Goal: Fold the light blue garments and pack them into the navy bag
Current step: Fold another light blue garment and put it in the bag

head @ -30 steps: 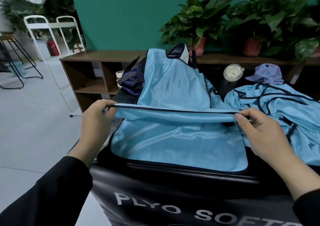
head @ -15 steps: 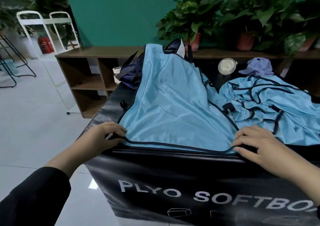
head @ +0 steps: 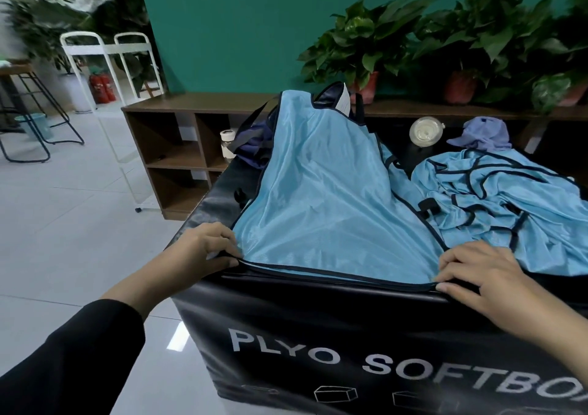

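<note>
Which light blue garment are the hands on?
The spread-out garment on the left; left hand and right hand hold its near hem corners. The crumpled heap lies untouched to its right.

Bag [head: 254, 147] mostly hidden behind draped vest [head: 324, 198]; box [head: 318, 335] lettering cut off right; right forearm leaves frame.

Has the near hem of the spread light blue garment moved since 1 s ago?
Yes. The hem, held by the left hand and right hand, came down and toward the black box's near edge.
</note>
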